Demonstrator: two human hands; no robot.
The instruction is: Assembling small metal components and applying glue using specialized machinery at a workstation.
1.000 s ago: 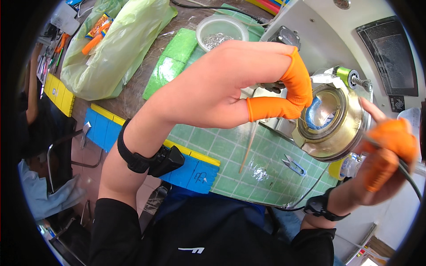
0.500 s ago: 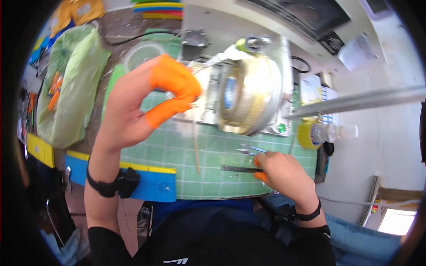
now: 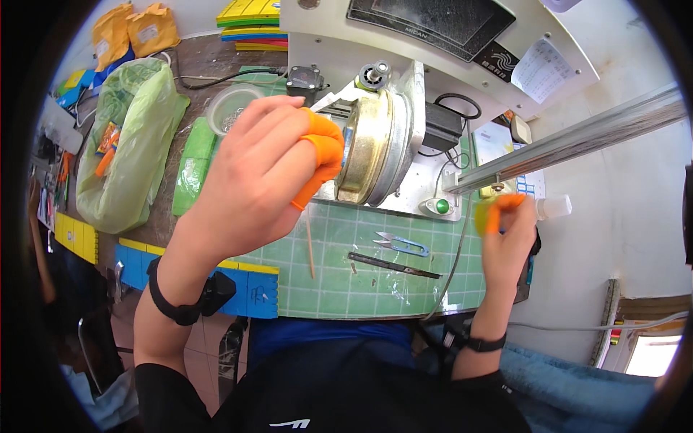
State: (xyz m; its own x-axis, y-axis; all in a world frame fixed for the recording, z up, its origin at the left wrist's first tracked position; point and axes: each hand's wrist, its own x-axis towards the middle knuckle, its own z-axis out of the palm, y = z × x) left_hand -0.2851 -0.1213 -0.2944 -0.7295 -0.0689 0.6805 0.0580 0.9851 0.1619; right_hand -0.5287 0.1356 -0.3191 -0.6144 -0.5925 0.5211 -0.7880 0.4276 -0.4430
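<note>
Orange finger covers sit on the fingertips of both my hands. My left hand (image 3: 267, 169) is closed in front of a brass-coloured wheel (image 3: 364, 151) on the machine. Whatever its fingers pinch is hidden behind them. Over at the right, my right hand (image 3: 509, 234) is beside a yellow tape roll (image 3: 481, 215) and a clear bottle with a white cap (image 3: 554, 207). Motion blurs its fingers, so their grip is unclear. On the green cutting mat (image 3: 339, 296) lie blue thread snips (image 3: 404, 245), a slim black tool like tweezers (image 3: 393, 265) and a thin wooden stick (image 3: 310, 249).
The machine's metal base (image 3: 411, 206) bears a green button (image 3: 442, 206). A metal bar (image 3: 570, 151) slants out to the right. At left stand a pale green plastic bag (image 3: 130, 159), a round clear dish (image 3: 234, 108) and blue-and-yellow strips (image 3: 249, 289). A cable (image 3: 462, 249) crosses the mat.
My right hand has let go of the slim black tool, leaving it on the mat, and moved up and right to the tape roll. My left hand has turned, its back now towards me.
</note>
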